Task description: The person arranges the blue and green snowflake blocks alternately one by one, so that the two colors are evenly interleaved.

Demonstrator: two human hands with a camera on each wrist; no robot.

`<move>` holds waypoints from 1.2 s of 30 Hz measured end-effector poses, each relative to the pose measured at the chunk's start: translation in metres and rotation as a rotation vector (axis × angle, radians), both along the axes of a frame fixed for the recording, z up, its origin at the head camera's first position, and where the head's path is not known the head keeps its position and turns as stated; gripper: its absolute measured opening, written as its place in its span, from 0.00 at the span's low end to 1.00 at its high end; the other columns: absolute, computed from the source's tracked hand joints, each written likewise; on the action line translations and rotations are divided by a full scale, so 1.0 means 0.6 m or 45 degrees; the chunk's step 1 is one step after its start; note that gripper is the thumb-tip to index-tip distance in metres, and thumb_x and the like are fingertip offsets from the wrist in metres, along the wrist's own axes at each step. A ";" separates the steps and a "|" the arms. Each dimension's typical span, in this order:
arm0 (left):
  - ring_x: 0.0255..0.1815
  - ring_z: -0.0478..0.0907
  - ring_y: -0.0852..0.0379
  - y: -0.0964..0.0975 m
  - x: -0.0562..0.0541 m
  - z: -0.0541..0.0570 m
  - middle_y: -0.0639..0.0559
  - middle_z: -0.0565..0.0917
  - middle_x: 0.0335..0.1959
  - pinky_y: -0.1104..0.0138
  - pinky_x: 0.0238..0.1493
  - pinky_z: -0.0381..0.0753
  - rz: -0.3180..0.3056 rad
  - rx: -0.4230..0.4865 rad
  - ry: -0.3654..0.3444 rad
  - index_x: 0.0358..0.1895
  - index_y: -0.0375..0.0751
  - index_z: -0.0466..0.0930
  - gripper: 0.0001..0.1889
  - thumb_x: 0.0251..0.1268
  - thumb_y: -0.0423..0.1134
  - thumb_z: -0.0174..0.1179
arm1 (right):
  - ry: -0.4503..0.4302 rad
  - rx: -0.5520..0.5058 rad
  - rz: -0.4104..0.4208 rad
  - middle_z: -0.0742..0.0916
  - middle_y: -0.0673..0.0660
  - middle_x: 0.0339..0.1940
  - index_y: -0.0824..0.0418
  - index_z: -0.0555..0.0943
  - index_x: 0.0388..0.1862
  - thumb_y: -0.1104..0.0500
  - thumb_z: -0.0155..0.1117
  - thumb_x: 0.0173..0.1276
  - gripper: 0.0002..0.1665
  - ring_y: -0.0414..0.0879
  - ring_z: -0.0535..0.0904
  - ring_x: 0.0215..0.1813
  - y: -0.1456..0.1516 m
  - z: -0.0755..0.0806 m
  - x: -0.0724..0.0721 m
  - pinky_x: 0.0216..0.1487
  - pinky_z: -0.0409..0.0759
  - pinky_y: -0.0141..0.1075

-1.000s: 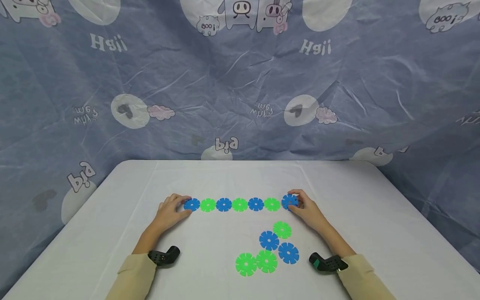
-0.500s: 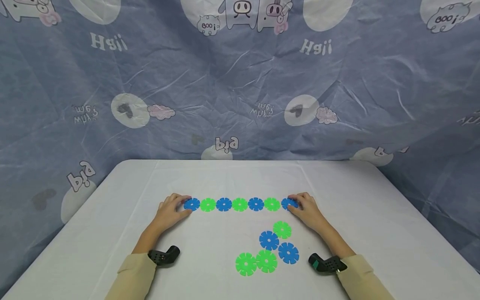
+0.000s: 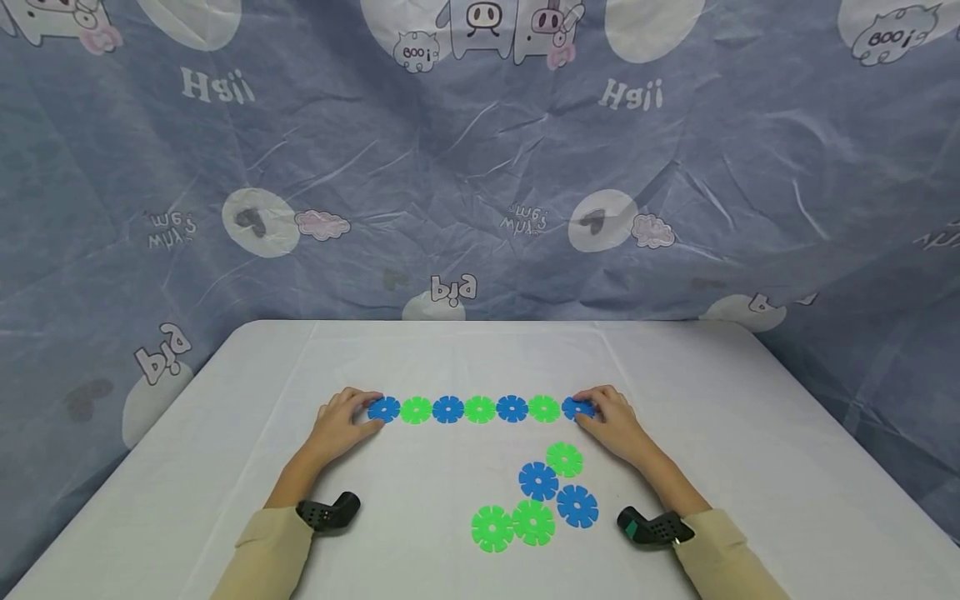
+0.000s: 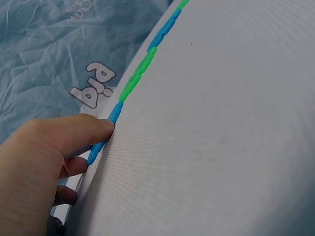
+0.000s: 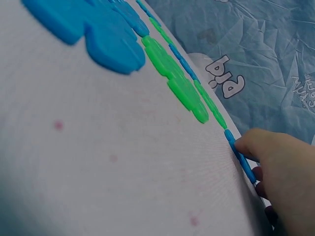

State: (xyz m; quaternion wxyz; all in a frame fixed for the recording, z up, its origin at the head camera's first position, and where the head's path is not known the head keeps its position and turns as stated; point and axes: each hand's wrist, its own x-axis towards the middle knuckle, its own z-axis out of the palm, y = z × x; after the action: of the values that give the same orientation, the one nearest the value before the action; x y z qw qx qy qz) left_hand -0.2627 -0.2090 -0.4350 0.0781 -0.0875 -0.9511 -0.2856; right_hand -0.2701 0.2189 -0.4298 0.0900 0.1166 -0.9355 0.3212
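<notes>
A straight row of notched plastic snowflake discs, blue and green by turns, lies across the white table. At its left end, my left hand pinches a blue snowflake disc between thumb and fingers. My right hand grips the blue snowflake disc at the right end, its thumb on the near edge. That disc sits flat in line, right beside a green snowflake disc. Both held discs are partly covered by the fingers. In the left wrist view, the row runs away edge-on from the left thumb.
Nearer the body lies a loose group of discs: a green one, two blue ones and two more green ones. The white table ends at a patterned blue cloth behind it.
The right hand has lowered its blue disc from a slightly raised, tilted position to flat at the row's right end, a touch leftward. The left hand and the other discs stay put.
</notes>
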 end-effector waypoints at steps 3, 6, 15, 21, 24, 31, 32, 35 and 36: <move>0.53 0.67 0.46 0.000 0.000 0.000 0.46 0.74 0.47 0.53 0.49 0.58 -0.002 0.001 0.001 0.57 0.45 0.73 0.25 0.54 0.47 0.59 | 0.014 0.005 0.015 0.75 0.61 0.50 0.59 0.77 0.50 0.57 0.60 0.61 0.18 0.52 0.69 0.47 0.001 -0.002 -0.001 0.48 0.61 0.47; 0.52 0.67 0.46 0.000 0.001 0.001 0.45 0.74 0.48 0.54 0.48 0.58 -0.003 -0.001 -0.001 0.57 0.44 0.73 0.25 0.55 0.47 0.59 | 0.025 0.016 0.026 0.75 0.61 0.51 0.58 0.77 0.51 0.56 0.59 0.62 0.18 0.53 0.69 0.48 0.003 -0.004 -0.002 0.50 0.61 0.50; 0.52 0.67 0.46 -0.001 0.001 0.000 0.45 0.74 0.48 0.56 0.45 0.59 0.002 -0.012 -0.004 0.57 0.45 0.73 0.25 0.55 0.48 0.59 | 0.030 0.036 0.024 0.76 0.61 0.52 0.57 0.77 0.51 0.54 0.60 0.62 0.19 0.54 0.69 0.49 0.002 -0.005 -0.003 0.50 0.61 0.52; 0.52 0.68 0.48 -0.001 -0.002 -0.002 0.48 0.74 0.47 0.59 0.44 0.58 0.007 -0.006 -0.005 0.57 0.46 0.73 0.25 0.54 0.48 0.59 | 0.034 0.035 0.014 0.75 0.62 0.52 0.58 0.77 0.52 0.55 0.60 0.62 0.19 0.56 0.67 0.54 0.001 -0.005 0.000 0.51 0.61 0.52; 0.52 0.68 0.48 -0.001 -0.002 -0.002 0.48 0.74 0.46 0.58 0.45 0.58 0.009 0.000 -0.007 0.57 0.45 0.73 0.25 0.54 0.47 0.60 | 0.035 0.034 0.015 0.75 0.62 0.52 0.58 0.77 0.52 0.54 0.60 0.62 0.19 0.57 0.67 0.54 0.001 -0.006 0.000 0.52 0.61 0.52; 0.54 0.67 0.47 0.000 0.000 0.000 0.47 0.74 0.48 0.56 0.47 0.58 0.007 0.004 -0.012 0.57 0.45 0.73 0.25 0.54 0.47 0.59 | 0.047 0.019 0.015 0.75 0.61 0.52 0.58 0.77 0.51 0.55 0.59 0.62 0.18 0.55 0.68 0.52 0.001 -0.006 0.001 0.51 0.61 0.51; 0.53 0.67 0.47 0.000 0.000 0.000 0.47 0.74 0.48 0.56 0.47 0.58 0.007 0.001 -0.011 0.57 0.45 0.73 0.25 0.54 0.47 0.59 | 0.052 0.009 0.013 0.75 0.61 0.52 0.58 0.77 0.51 0.55 0.59 0.63 0.18 0.55 0.69 0.51 0.001 -0.006 0.001 0.50 0.62 0.50; 0.53 0.67 0.47 -0.001 0.000 0.000 0.47 0.74 0.48 0.57 0.45 0.58 0.002 -0.004 -0.007 0.57 0.45 0.73 0.25 0.54 0.48 0.59 | 0.059 -0.028 -0.006 0.75 0.61 0.51 0.58 0.78 0.50 0.57 0.58 0.63 0.17 0.53 0.70 0.48 0.000 -0.006 0.002 0.48 0.65 0.47; 0.53 0.67 0.47 -0.001 0.000 0.000 0.47 0.74 0.48 0.57 0.45 0.58 0.000 -0.003 -0.008 0.57 0.45 0.73 0.25 0.54 0.48 0.59 | 0.064 -0.037 -0.013 0.75 0.61 0.51 0.58 0.78 0.50 0.57 0.58 0.63 0.16 0.52 0.71 0.47 -0.001 -0.006 0.003 0.47 0.66 0.46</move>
State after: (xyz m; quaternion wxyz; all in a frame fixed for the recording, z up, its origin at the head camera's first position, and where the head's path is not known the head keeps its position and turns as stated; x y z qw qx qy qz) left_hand -0.2629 -0.2098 -0.4350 0.0752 -0.0868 -0.9517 -0.2847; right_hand -0.2683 0.2186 -0.4332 0.1167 0.1186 -0.9287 0.3314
